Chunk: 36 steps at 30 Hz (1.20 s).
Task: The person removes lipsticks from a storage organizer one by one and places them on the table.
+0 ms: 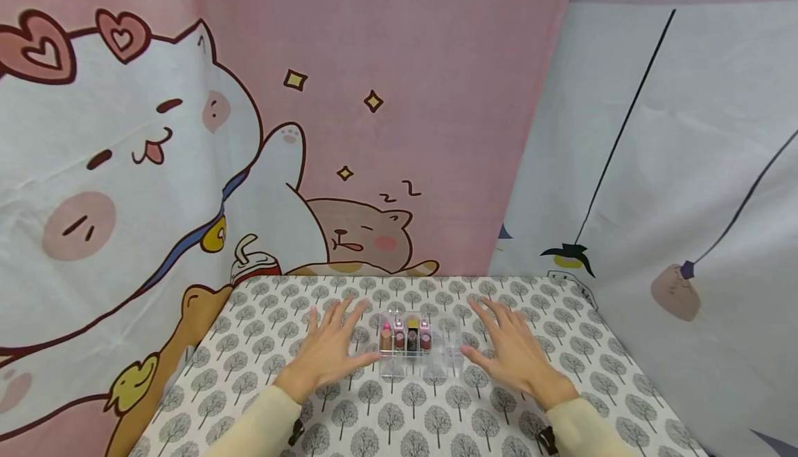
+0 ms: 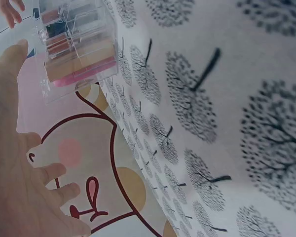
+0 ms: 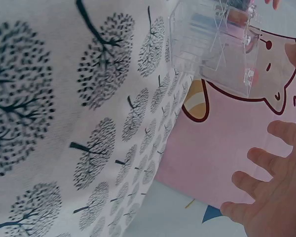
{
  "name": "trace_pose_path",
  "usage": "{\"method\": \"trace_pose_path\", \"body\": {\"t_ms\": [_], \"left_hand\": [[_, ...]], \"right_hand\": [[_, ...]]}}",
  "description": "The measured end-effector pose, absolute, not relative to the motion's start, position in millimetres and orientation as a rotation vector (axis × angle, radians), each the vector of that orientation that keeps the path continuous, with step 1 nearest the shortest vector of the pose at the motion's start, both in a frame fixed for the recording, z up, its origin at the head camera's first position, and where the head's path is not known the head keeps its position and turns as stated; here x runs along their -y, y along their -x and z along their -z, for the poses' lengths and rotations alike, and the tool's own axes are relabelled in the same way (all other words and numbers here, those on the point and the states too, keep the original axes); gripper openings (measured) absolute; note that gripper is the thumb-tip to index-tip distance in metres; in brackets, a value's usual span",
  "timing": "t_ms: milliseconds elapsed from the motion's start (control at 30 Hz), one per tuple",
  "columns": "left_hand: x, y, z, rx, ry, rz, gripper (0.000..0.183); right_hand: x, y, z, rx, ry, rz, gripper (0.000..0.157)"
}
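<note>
A clear plastic organizer (image 1: 433, 368) stands on the table, divided into compartments. In its left part are a beige tube with a pink end (image 1: 386, 336), a dark item with a yellow top (image 1: 413, 336) and two dark red items (image 1: 400, 340); they look like small cosmetics. My left hand (image 1: 327, 350) is spread left of the organizer, thumb towards its left side. On the other side, my right hand (image 1: 516, 350) has its fingers spread and its thumb close to the organizer's right side. Neither hand holds anything; whether the thumbs touch the plastic I cannot tell.
A white cloth with grey tree prints (image 1: 349, 412) covers the table. Behind it hangs a pink curtain (image 1: 436, 131) with cartoon animals, and a pale curtain (image 1: 717, 131) hangs at the right. Dark bands show at both wrists.
</note>
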State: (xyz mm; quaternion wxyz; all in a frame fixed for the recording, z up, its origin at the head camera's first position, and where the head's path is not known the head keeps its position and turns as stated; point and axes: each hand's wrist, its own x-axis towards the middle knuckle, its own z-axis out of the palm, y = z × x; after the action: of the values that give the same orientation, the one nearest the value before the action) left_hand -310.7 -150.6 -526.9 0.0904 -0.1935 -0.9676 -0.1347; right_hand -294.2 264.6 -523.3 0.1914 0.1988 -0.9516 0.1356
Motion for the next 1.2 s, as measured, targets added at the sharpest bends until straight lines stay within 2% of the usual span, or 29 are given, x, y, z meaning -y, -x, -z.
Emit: {"method": "trace_pose_path", "body": {"t_ms": [467, 867, 1200], "left_hand": [[130.3, 322.9, 518.2, 2.859, 0.688, 0.423, 0.108], [115.7, 333.1, 523.7, 2.882, 0.756, 0.543, 0.112], [111.9, 334.9, 527.7, 2.941, 0.725, 0.872, 0.114]], "right_hand": [[-245.9, 307.2, 513.1, 2.698, -0.606, -0.395, 0.091], [-229.6, 317.1, 504.5, 2.699, -0.721, -0.422, 0.087], [-221.5, 320.7, 506.3, 2.734, -0.807, -0.574, 0.078]]}}
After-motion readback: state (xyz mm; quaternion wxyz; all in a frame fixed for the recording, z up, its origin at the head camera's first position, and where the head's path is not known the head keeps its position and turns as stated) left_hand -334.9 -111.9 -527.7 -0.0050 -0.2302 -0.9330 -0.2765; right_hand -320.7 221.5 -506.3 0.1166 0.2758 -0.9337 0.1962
